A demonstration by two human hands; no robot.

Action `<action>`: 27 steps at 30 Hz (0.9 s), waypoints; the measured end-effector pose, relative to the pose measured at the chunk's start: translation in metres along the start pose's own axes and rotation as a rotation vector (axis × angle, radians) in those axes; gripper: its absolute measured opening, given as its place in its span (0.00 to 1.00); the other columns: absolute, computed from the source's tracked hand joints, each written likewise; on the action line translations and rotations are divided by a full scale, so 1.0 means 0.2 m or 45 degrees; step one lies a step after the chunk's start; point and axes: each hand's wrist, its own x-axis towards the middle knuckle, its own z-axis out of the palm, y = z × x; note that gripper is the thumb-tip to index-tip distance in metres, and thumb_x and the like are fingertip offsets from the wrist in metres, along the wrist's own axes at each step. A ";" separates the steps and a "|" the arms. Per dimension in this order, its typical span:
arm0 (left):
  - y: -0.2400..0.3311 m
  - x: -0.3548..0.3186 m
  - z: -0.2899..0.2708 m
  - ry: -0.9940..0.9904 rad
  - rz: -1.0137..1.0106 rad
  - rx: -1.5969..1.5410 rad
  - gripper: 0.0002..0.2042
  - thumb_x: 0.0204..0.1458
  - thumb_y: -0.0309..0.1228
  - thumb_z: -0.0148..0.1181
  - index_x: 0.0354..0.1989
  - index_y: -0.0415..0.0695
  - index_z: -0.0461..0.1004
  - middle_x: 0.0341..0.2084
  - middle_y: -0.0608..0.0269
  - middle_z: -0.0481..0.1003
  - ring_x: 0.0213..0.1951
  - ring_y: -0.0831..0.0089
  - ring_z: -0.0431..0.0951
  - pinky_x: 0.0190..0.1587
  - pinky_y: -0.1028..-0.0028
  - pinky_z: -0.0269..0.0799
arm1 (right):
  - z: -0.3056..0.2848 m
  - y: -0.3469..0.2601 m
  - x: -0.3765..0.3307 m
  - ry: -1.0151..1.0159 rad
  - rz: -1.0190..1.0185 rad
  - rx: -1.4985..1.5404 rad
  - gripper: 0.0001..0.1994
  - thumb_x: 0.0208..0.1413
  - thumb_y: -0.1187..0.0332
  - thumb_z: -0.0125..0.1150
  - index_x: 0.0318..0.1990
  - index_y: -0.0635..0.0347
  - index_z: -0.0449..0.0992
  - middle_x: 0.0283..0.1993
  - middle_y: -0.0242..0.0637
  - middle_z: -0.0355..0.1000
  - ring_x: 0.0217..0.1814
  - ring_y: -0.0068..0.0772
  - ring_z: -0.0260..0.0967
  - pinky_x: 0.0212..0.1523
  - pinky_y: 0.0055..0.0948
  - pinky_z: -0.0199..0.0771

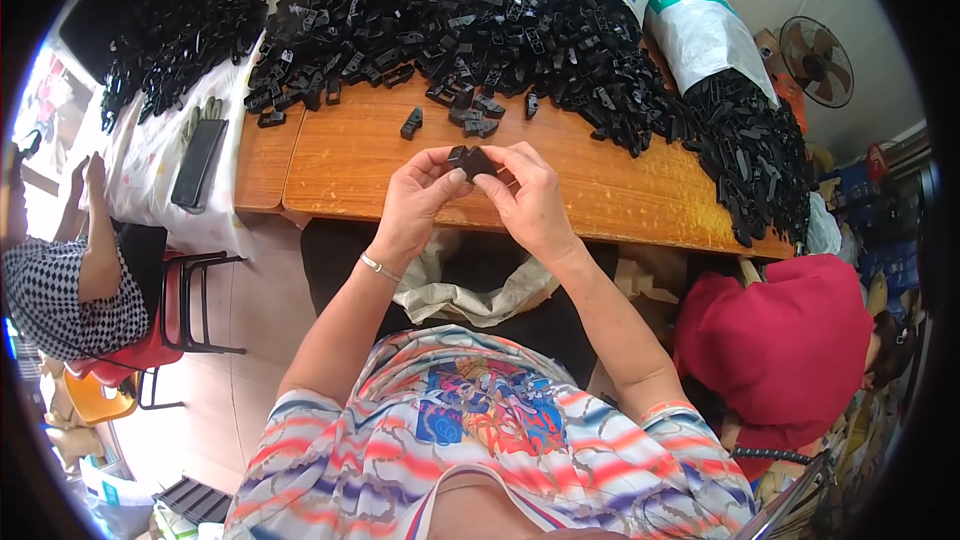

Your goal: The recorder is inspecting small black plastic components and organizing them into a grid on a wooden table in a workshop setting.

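Note:
Over the front edge of the wooden table, my left hand pinches a small black plastic part between thumb and fingers. Close against it, my right hand is closed on a second dark plastic piece. The two pieces touch or nearly touch; whether they are joined I cannot tell. Just beyond my fingers lie a few loose black plastic parts, with a single one to their left. Below my hands, an open white woven sack rests at my lap.
Heaps of black parts spill from sacks across the table's far side. Longer black pieces pile up at right. A dark case sits on the cloth at left. People sit on both sides, one in a red top. A fan stands back right.

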 end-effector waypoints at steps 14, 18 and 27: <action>0.03 -0.02 0.03 -0.062 0.037 0.136 0.13 0.57 0.20 0.59 0.51 0.35 0.71 0.41 0.61 0.77 0.42 0.78 0.78 0.48 0.77 0.77 | -0.03 -0.03 -0.02 -0.023 -0.045 -0.116 0.14 0.51 0.77 0.65 0.46 0.66 0.78 0.36 0.42 0.72 0.34 0.39 0.73 0.34 0.31 0.74; 0.05 -0.03 0.04 -0.083 0.004 0.148 0.13 0.57 0.20 0.59 0.50 0.35 0.71 0.41 0.62 0.77 0.41 0.79 0.78 0.48 0.78 0.77 | -0.05 -0.05 -0.02 -0.006 -0.009 -0.069 0.15 0.50 0.77 0.65 0.47 0.65 0.78 0.36 0.42 0.72 0.34 0.40 0.74 0.34 0.32 0.74; 0.02 -0.08 0.11 -0.014 0.103 0.161 0.15 0.57 0.20 0.59 0.53 0.35 0.68 0.42 0.63 0.76 0.45 0.79 0.76 0.50 0.78 0.75 | 0.00 0.00 -0.07 0.029 -0.167 -0.354 0.16 0.48 0.78 0.64 0.47 0.63 0.77 0.36 0.42 0.71 0.33 0.45 0.73 0.33 0.36 0.74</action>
